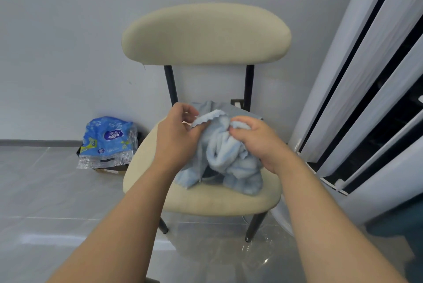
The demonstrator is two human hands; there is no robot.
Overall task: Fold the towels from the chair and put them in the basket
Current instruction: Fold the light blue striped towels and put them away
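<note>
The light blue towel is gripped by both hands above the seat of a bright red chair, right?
Not quite. The chair is cream with dark legs, not red, as the head view shows. The rest holds: left hand and right hand both grip the light blue towel above the seat.

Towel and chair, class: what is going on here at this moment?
A person stands over a cream chair, holding a light blue towel with both bare hands. The left hand pinches its scalloped edge; the right hand has a grip on a bunched fold. The towel is crumpled, not yet folded, its lower part resting on the seat. No basket is in view.
</note>
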